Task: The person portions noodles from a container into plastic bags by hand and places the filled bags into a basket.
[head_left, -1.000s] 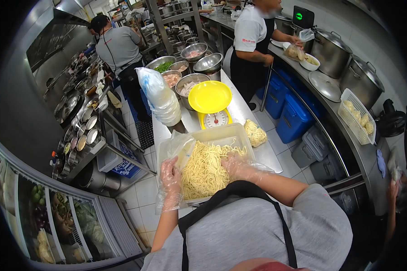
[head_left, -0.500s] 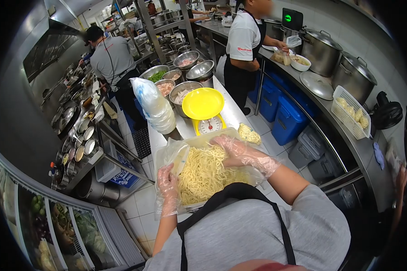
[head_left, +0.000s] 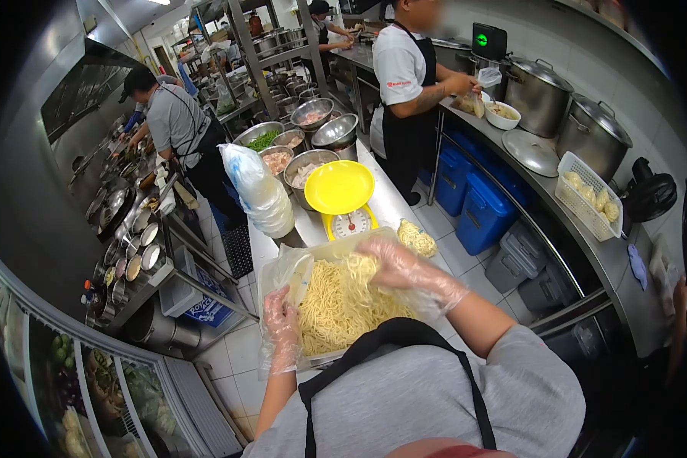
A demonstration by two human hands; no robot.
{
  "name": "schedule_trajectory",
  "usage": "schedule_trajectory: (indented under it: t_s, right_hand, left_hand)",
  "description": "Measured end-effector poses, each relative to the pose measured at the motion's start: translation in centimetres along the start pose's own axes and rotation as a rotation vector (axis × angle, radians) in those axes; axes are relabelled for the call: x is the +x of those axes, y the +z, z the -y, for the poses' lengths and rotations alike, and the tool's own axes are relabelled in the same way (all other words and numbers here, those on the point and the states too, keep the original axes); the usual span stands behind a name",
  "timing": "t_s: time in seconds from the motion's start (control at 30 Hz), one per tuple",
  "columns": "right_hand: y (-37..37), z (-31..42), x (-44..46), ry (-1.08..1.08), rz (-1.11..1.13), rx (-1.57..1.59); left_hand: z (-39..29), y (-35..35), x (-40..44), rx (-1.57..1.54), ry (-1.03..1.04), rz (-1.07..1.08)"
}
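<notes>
Pale yellow noodles (head_left: 332, 305) fill a clear plastic tub (head_left: 385, 238) in front of me. Above the tub's right part, my right hand (head_left: 397, 263), in a clear plastic glove, is closed on a clump of noodles, some strands hanging from its fingers. My gloved left hand (head_left: 281, 324) has its fingers curled at the tub's left edge, where a clear plastic bag (head_left: 288, 271) lies over the rim. Just beyond the tub stands a kitchen scale (head_left: 351, 221) with a yellow pan (head_left: 340, 187). A bundle of noodles (head_left: 416, 239) lies beside the tub's far right corner.
A tall stack of plastic bags (head_left: 256, 191) stands left of the scale. Steel bowls (head_left: 313, 164) of meat and greens crowd the table's far end. A co-worker (head_left: 404, 91) handles a bag at the right counter; another person (head_left: 172, 126) stands at the left stoves.
My right hand has lifted slightly with noodles in its fingers. The left hand stays at the tub's edge. The co-worker on the right has both arms forward at the bag now.
</notes>
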State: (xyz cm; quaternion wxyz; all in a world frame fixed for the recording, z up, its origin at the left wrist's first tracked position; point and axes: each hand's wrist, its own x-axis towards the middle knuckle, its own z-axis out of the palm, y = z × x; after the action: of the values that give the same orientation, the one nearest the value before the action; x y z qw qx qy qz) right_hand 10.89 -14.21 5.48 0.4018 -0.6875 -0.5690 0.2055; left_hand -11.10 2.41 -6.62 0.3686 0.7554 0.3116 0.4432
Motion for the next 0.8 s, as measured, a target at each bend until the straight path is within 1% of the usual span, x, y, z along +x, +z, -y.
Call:
schedule_trajectory:
  t_s: [0.03,0.1,0.13,0.2,0.23,0.3,0.33,0.37,0.4,0.47,0.5,0.53,0.57,0.6,0.63,0.67,0.7,0.77,0.8]
  right_hand:
    - [-0.8,0.9,0.4,0.004,0.003,0.003]
    - [-2.3,2.1,1.3,-0.188,-0.099,-0.036]
    - [-2.9,2.9,1.5,-0.187,-0.100,-0.036]
    - [-3.6,4.2,1.8,-0.262,-0.267,0.109]
    - [-3.7,4.3,1.8,-0.260,-0.264,0.111]
    - [-3.8,4.3,1.9,-0.212,-0.181,0.073]
    - [-2.7,2.7,2.2,-0.124,-0.063,0.198]
    - [-1.1,0.5,2.5,-0.147,0.026,0.030]
    - [0.4,-1.2,2.5,-0.171,0.113,-0.139]
    - [3.8,-1.7,0.7,-0.144,0.262,-0.396]
    - [8.2,-6.1,-0.4,-0.271,0.157,-0.601]
    - [9.6,-7.9,-0.5,-0.339,0.106,-0.702]
    - [10.3,-8.1,-0.5,-0.403,0.047,-0.803]
    - [10.2,-8.9,-0.5,-0.322,0.132,-0.673]
    - [9.3,-8.4,-0.4,-0.238,0.218,-0.542]
    - [8.4,-8.3,-0.3,-0.221,0.085,-0.375]
    - [7.4,-8.2,-0.3,-0.218,0.088,-0.371]
    - [4.3,-6.4,-0.1,-0.118,-0.061,0.256]
    - [3.3,-5.5,0.0,-0.117,-0.058,0.254]
  left_hand:
    - [-0.5,-0.2,0.1,0.010,0.005,0.015]
    - [-0.6,-0.1,-0.1,0.019,0.009,0.034]
    - [-0.4,0.0,-0.1,0.017,0.012,0.014]
    - [-0.5,0.0,-0.2,0.015,0.010,-0.005]
    - [-0.9,-0.1,-0.2,0.022,-0.014,0.013]
    - [-0.8,-0.2,-0.1,0.033,-0.039,0.028]
    - [-0.1,-0.1,-0.1,0.083,0.027,-0.011]
    - [0.2,0.0,-0.1,0.134,0.093,-0.047]
    - [-0.3,-0.1,-0.1,0.133,0.094,-0.049]
    - [-2.3,-0.7,0.1,0.122,0.017,-0.030]
    - [-3.0,-1.0,0.5,0.121,0.020,-0.032]
    - [-3.5,-1.5,0.9,0.254,0.157,-0.055]
    - [-3.7,-1.8,1.5,0.388,0.292,-0.079]
    - [-3.6,-2.0,2.1,0.390,0.288,-0.081]
    - [-3.4,-2.1,2.8,0.453,0.358,-0.130]
    - [-3.2,-2.2,3.3,0.516,0.426,-0.173]
    - [-3.1,-2.2,3.9,0.518,0.422,-0.168]
    - [-3.4,-1.9,5.3,0.545,0.606,-0.170]
    - [-4.1,-1.5,5.2,0.582,0.512,-0.106]
